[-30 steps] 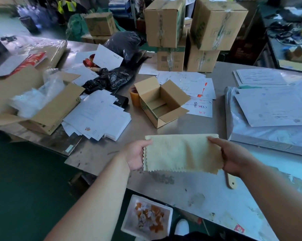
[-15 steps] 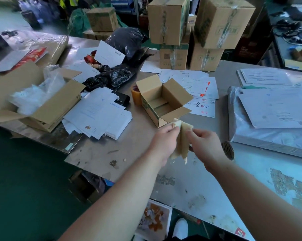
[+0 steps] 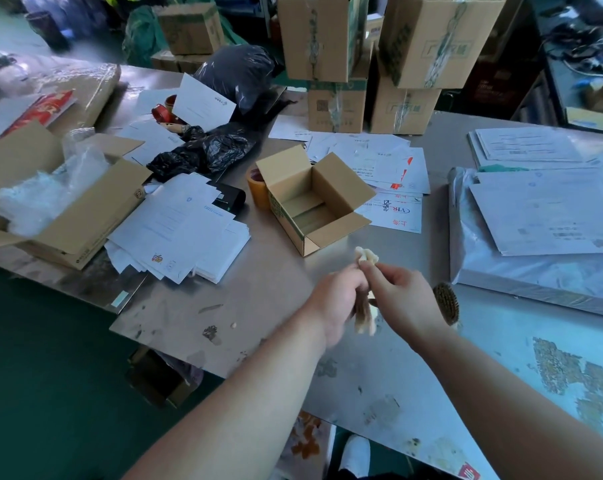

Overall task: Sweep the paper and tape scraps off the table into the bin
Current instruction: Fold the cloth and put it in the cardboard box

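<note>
Both my hands hold a pale yellow cloth (image 3: 365,255), folded into a narrow bundle, above the grey metal table (image 3: 279,285). My left hand (image 3: 338,299) grips its left side and my right hand (image 3: 402,299) pinches its top; the cloth's lower end hangs between them. A small scrap (image 3: 210,332) and a pale crumb (image 3: 234,325) lie on the table to the left of my hands. A white bin (image 3: 305,445) with orange scraps shows on the floor under the table's near edge. A brush (image 3: 445,303) lies just right of my right hand.
An open small cardboard box (image 3: 314,199) stands beyond my hands, a tape roll (image 3: 256,185) beside it. Envelope stacks (image 3: 179,230), black bags (image 3: 203,154) and a large open box (image 3: 61,209) crowd the left. A wrapped parcel with papers (image 3: 535,237) lies right. Stacked cartons (image 3: 373,57) stand at the back.
The cloth was spread wide between my hands, then my hands came together and folded it into a narrow bundle. The brush became visible beside my right hand.
</note>
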{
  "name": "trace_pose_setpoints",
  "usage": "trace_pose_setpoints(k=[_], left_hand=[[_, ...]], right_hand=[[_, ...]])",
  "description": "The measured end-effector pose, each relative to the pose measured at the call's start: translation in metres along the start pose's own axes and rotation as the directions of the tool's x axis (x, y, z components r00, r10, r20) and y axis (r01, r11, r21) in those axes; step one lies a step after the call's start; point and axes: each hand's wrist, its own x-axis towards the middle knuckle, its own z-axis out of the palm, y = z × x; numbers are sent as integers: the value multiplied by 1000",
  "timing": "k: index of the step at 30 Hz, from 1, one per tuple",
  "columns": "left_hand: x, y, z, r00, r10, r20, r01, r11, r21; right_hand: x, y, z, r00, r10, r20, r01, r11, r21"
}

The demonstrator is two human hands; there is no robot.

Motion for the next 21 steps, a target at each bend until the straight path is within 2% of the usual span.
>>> trace_pose_setpoints(k=[3,5,7,9,10,12,13,15,17,19,21], left_hand=[[12,0,-3,982,-19,187,58,978,-201],[17,0,-6,962,-18,273,69,981,-179],[23,-3,-6,956,-50,288,86,990,-113],[28,-7,-4,977,-101,188,113,992,-56],[31,-9,-3,990,-120,81,123,992,-33],[37,-11,-4,982,-112,-152,117,993,24],[38,-11,-4,975,-113,-192,123,991,44],[40,-10,-6,978,-138,-154,148,987,56],[43,-7,-7,980,-125,-154,133,990,41],[47,-6,-7,980,-94,-176,93,996,-12],[52,-5,-6,982,-90,-168,84,995,-44]], right_hand=[[1,5,-13,998,-67,12,68,988,-142],[6,14,-19,996,-92,16,94,981,-172],[10,22,-21,995,-103,-7,100,977,-188],[13,28,-24,991,-110,-71,96,981,-170],[15,30,-25,992,-75,-99,66,994,-91],[21,34,-31,994,63,-91,-41,972,232],[23,35,-34,989,134,-62,-103,926,364],[28,37,-39,972,235,5,-206,841,501],[30,38,-43,960,266,86,-266,773,576],[32,41,-46,959,234,160,-283,759,586],[33,46,-47,963,206,175,-269,791,550]])
